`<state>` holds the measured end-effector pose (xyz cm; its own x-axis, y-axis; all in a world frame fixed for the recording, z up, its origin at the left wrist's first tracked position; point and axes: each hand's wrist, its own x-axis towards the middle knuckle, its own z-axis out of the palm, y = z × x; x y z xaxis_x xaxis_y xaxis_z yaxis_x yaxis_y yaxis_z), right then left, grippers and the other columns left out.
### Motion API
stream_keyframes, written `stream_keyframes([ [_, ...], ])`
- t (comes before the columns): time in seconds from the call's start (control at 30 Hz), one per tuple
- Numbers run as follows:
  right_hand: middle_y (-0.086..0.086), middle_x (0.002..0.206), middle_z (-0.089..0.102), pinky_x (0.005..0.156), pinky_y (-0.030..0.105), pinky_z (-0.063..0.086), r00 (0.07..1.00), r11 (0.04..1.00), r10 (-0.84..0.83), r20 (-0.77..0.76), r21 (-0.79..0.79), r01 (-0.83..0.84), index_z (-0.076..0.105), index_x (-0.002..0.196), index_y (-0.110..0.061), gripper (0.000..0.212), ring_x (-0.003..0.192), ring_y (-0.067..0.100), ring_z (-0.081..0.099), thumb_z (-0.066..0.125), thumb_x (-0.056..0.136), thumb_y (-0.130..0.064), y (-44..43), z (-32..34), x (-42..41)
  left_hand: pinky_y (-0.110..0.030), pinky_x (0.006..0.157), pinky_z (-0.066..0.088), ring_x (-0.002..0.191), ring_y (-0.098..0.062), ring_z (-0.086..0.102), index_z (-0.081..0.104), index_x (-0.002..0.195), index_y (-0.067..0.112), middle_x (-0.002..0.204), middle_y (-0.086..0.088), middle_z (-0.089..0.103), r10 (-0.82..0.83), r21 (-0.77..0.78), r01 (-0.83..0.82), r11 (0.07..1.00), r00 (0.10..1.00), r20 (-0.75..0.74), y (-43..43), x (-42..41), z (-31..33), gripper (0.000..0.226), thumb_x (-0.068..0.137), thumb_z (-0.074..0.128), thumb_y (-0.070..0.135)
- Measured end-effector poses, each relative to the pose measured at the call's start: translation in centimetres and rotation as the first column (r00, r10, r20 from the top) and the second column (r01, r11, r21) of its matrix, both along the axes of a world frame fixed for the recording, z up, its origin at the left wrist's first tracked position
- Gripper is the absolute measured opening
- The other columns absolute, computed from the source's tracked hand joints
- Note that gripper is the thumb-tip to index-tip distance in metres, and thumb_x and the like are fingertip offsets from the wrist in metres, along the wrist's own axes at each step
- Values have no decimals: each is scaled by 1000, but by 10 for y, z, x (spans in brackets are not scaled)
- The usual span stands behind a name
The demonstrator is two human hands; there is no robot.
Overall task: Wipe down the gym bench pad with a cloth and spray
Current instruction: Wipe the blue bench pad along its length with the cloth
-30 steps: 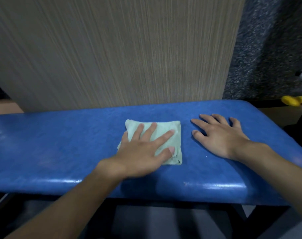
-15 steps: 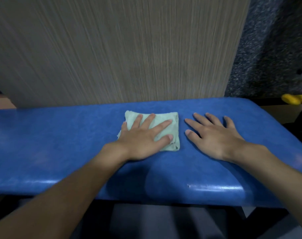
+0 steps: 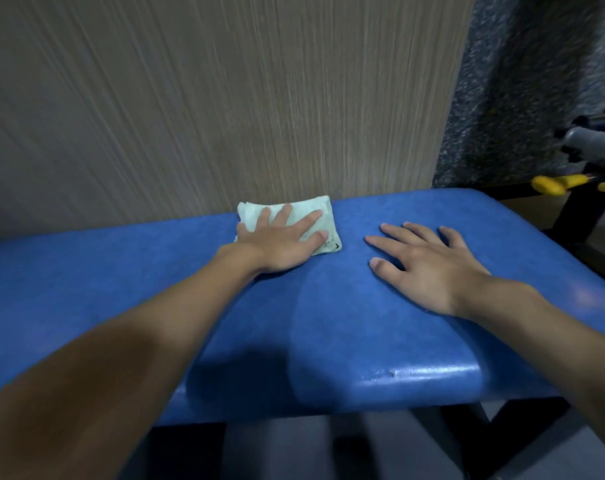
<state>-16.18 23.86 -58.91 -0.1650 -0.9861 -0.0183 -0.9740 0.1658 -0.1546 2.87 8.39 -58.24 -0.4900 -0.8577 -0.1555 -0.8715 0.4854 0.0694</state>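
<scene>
Bench pad (image 3: 363, 323) bears cloth (image 3: 249, 211) under straight left fingers (image 3: 306, 221), right fingers (image 3: 401, 235) flat, holding nothing

Left grip (image 3: 280, 242), right grip (image 3: 429, 268): flat.

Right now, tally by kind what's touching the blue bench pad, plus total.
Hands: 2. The left hand lies flat on the cloth, the right hand flat on the bench pad.
Cloths: 1. A folded pale green cloth sits at the pad's far edge.
Total: 3
</scene>
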Motion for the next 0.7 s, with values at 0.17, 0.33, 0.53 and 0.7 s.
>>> stream_keyframes([
  [0.17,-17,164,9,120,49,-1,1000,1000,-7,2,4,7,18,152,-48,56,150,9,2,19,98,-61,0,2,2,-63,116,-6,152,-26,-16,-11,139,71,166,10,-13,-85,-43,83,996,996,-37,78,39,-10,56,87,9,78],
  [0.33,-16,163,14,117,57,-4,995,999,-17,-102,33,21,22,151,-46,56,150,14,7,20,97,-63,-6,10,4,-61,117,-5,151,-24,-17,-20,136,70,165,12,-14,-130,-136,121,983,990,-56,162,77,-16,65,76,0,83],
  [0.53,-16,165,4,120,49,-2,1000,999,12,-22,45,-11,13,153,-46,58,151,14,0,18,98,-63,-7,2,20,-62,116,-7,150,-21,-19,-12,138,72,164,15,-15,-90,-63,87,994,995,-45,135,67,-12,62,81,8,83],
  [0.7,-15,165,2,121,48,-1,999,999,22,-49,28,-20,13,154,-46,60,151,14,-1,16,96,-62,-9,-1,18,-64,115,-6,152,-24,-15,-5,141,71,166,13,-12,-51,-41,49,998,998,-46,57,44,-11,58,86,12,81],
])
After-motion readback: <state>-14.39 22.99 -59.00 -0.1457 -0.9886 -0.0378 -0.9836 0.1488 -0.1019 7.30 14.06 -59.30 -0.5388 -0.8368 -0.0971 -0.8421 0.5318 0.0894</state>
